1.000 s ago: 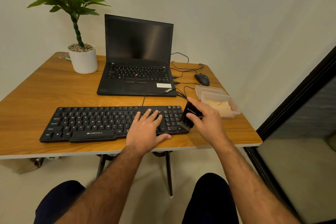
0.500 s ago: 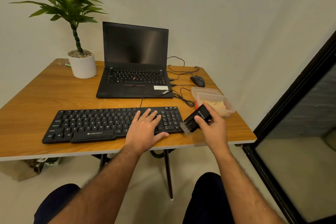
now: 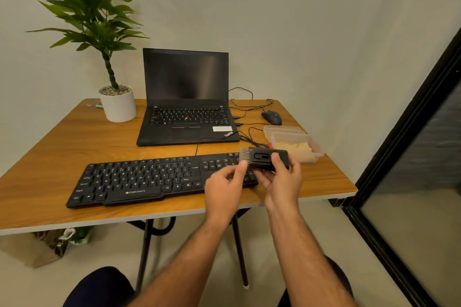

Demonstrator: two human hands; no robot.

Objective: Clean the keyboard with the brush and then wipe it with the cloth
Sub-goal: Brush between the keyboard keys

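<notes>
Right hand (image 3: 283, 179) gripping black brush (image 3: 264, 161) above ZEBRONICS keyboard (image 3: 154, 179); left hand (image 3: 224, 188) pinching bristle end. ThinkPad laptop (image 3: 187, 104) behind.

Matt black plastic keyboard (image 3: 159, 179); smooth wood-grain table (image 3: 57, 157); brush (image 3: 267, 161) casing seemingly plastic.

The tabletop (image 3: 62, 157) is seen in orange-brown wood grain with a pale grey edge. The keyboard (image 3: 149, 179) is black with white key legends and white lettering on its front. The brush (image 3: 264, 161) is black with grey bristles. The laptop (image 3: 185, 109) is black, marked by a red dot and a white sticker. The mouse (image 3: 272, 117) is black. A white pot (image 3: 119, 107) with green leaves is shown. A beige cloth (image 3: 296, 148) is seen in a translucent container (image 3: 316, 149).
</notes>
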